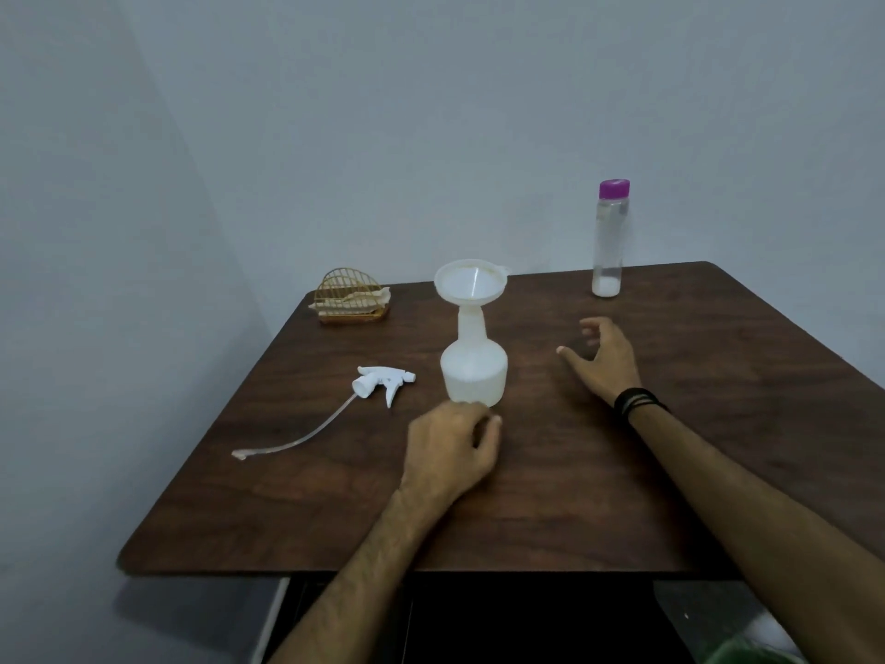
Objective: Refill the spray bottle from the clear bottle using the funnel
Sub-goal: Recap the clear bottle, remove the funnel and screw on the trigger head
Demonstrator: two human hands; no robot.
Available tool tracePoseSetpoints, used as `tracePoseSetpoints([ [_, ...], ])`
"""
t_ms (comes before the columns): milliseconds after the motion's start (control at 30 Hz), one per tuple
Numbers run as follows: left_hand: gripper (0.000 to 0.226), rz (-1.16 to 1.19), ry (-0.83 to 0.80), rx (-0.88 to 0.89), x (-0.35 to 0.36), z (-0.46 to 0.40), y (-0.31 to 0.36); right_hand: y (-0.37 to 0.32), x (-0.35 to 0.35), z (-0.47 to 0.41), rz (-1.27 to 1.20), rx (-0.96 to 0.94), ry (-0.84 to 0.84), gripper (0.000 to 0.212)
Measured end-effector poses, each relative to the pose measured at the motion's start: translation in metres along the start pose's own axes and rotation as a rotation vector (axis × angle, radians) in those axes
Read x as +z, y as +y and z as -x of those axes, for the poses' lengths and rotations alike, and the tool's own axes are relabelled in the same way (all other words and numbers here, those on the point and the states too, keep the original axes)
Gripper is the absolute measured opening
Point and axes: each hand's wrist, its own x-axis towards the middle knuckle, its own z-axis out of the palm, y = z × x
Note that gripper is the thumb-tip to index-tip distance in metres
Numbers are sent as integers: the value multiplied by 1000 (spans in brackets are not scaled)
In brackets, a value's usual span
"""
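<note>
Funnel (470,279) seated in spray bottle (474,371) neck, ready for pour. Left hand (450,448) loosely curled just before bottle base, likely to steady it. Right hand (604,359) spread, empty, reaching toward capped clear bottle (609,239) well beyond. Trigger head (383,381) parked left of left hand on counter (550,519).

The table (622,472) looks like dark wood-grain with a soft sheen. The spray bottle (474,371) and funnel (470,280) are matt white translucent plastic; the clear bottle (609,237) is glossy.
</note>
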Motion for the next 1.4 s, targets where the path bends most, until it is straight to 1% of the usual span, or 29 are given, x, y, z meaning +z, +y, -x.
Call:
tracePoseSetpoints([
  [67, 16, -47, 169, -174, -16, -3, -21, -9, 6, 17, -14, -62, -29, 53],
  [100, 13, -64, 216, -257, -24, -8, -32, -13, 9, 24, -20, -83, -51, 51],
  [133, 18, -86, 232, -343, -32, -16, -43, -18, 12, 30, -23, -98, -72, 49],
  [200, 35, -135, 182, -496, -42, -33, -63, -26, 16, 39, -24, -127, -98, 46],
  [233, 39, -158, 138, -545, -44, -40, -72, -29, 18, 42, -21, -143, -103, 44],
  [333, 48, -171, -42, -624, -35, -51, -90, -33, 21, 50, 0, -174, -118, 40],
  [367, 49, -178, -77, -625, -30, -52, -94, -33, 21, 51, 2, -175, -121, 40],
  [467, 45, -225, -111, -597, -19, -51, -98, -32, 20, 56, -5, -176, -121, 39],
  [567, 43, -231, -175, -608, -15, -48, -101, -33, 19, 58, -11, -178, -119, 39],
  [633, 41, -219, -164, -605, -15, -47, -104, -37, 19, 59, -70, -176, -92, 40],
  [700, 40, -194, -140, -604, -14, -46, -106, -47, 17, 63, -214, -153, -26, 49],
  [800, 39, -158, -104, -594, -12, -44, -111, -77, 8, 68, -408, -178, 47, 78],
  [900, 40, -145, -81, -589, -9, -45, -112, -115, 1, 63, -452, -221, -24, 100],
  [1000, 42, -131, -61, -572, -8, -48, -107, -141, 7, 54, -445, -223, -107, 108],
  [1100, 39, -138, -37, -552, -3, -46, -102, -153, 20, 46, -442, -231, -105, 103],
  [1267, 36, -181, 13, -534, 7, -38, -96, -168, 26, 32, -528, -239, -33, 67],
  [1400, 36, -137, 41, -530, 8, -36, -97, -175, 15, 16, -781, -180, 15, 58],
])
